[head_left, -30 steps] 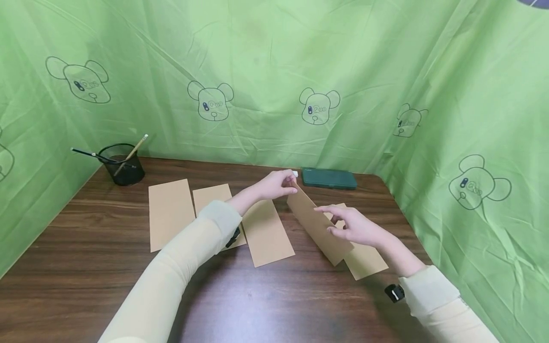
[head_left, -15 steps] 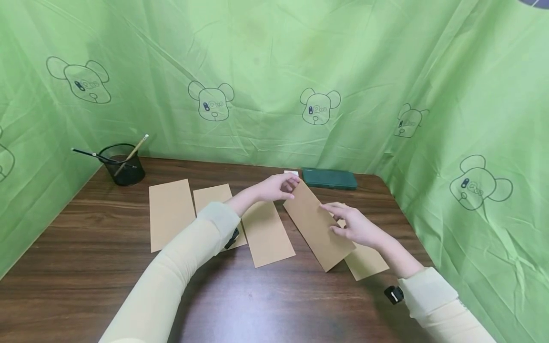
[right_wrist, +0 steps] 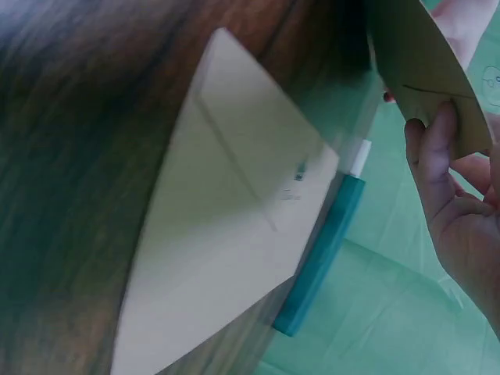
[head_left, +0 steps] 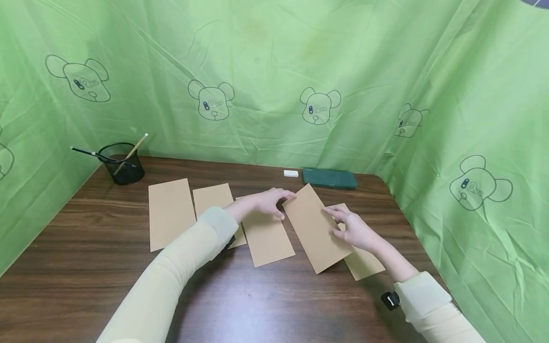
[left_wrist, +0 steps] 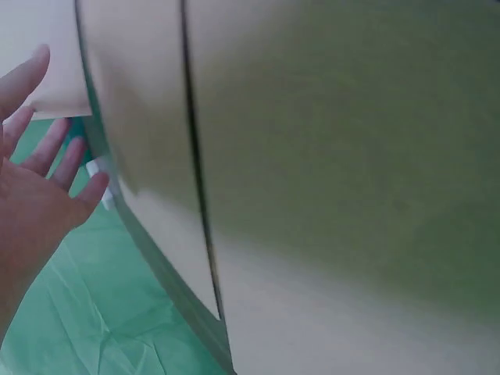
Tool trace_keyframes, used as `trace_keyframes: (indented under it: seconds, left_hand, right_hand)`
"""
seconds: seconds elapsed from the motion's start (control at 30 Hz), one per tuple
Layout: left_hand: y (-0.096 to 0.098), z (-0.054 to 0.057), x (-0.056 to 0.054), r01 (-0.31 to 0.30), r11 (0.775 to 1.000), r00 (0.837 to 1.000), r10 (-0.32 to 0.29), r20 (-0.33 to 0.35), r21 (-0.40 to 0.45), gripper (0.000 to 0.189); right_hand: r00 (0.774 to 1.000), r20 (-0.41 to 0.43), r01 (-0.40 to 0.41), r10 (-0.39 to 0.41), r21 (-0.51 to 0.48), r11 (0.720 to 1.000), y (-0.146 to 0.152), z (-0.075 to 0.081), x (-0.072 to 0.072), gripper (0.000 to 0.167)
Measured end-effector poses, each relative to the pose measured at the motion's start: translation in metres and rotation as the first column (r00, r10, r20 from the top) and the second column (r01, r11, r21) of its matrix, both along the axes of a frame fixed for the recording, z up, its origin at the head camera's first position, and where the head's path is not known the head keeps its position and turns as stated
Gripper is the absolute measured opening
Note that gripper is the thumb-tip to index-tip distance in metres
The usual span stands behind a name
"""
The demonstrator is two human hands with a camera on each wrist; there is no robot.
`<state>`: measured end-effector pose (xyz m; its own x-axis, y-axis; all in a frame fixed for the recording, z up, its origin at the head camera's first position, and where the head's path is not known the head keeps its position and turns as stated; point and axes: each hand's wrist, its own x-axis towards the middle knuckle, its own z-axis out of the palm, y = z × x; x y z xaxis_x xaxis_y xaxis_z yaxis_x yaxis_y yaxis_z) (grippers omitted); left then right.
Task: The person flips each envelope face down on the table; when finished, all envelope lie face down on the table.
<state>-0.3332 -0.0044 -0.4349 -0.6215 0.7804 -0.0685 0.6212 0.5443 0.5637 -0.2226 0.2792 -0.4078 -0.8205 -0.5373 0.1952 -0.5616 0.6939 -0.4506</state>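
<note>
Thin brown kraft-paper rectangles are laid out across the wooden table. One brown rectangle [head_left: 315, 233] is raised and tilted between my hands. My right hand [head_left: 356, 231] pinches its right edge, as the right wrist view also shows with the hand [right_wrist: 461, 203] at the paper's edge. My left hand [head_left: 268, 201] has its fingers spread, fingertips close by the upper left edge of that rectangle; the left wrist view shows this hand [left_wrist: 47, 187] holding nothing. Beneath the raised piece lies another rectangle [head_left: 363, 263], partly hidden; its face [right_wrist: 226, 203] carries a crease line and a small printed mark.
Left of the hands lie more brown rectangles: one far left [head_left: 169, 209], one in the middle [head_left: 212, 195], one under my left hand [head_left: 270, 243]. At the back stand a black mesh cup [head_left: 128, 174] with pencils, a small white block [head_left: 290, 174] and a dark green case [head_left: 329, 178].
My left hand has let go of the upper corner and moved down and left. The raised rectangle has turned its face upward and sunk flatter. My right hand stays at its right edge.
</note>
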Motion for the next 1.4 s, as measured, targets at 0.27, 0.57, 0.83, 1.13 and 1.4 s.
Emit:
trace_keyframes:
  seconds: [0.27, 0.57, 0.83, 1.13, 1.4]
  left_hand:
    - [-0.001, -0.005, 0.008, 0.023, 0.990, 0.995, -0.036, -0.094, -0.139, 0.081]
    - [-0.003, -0.007, 0.006, 0.048, 0.978, 0.990, -0.074, -0.121, -0.203, 0.074]
    - [-0.002, -0.008, 0.007, 0.058, 0.973, 0.986, -0.092, -0.143, -0.224, 0.073]
    - [0.001, -0.006, 0.011, 0.018, 0.969, 0.991, -0.051, -0.128, -0.247, 0.077]
    - [0.002, -0.008, 0.014, -0.019, 0.963, 0.992, -0.015, -0.127, -0.268, 0.080]
  right_hand:
    - [0.995, 0.094, 0.021, -0.023, 0.019, 1.000, 0.005, -0.017, -0.004, 0.059]
    - [0.982, 0.184, -0.034, 0.029, 0.022, 0.999, 0.006, -0.031, -0.007, 0.055]
    - [0.976, 0.216, -0.008, -0.011, 0.089, 0.996, 0.005, -0.033, -0.006, 0.060]
    - [0.995, 0.066, -0.079, 0.069, 0.167, 0.983, 0.006, -0.040, -0.007, 0.060]
    - [0.992, 0.077, -0.114, 0.101, 0.191, 0.975, 0.011, -0.036, -0.009, 0.058]
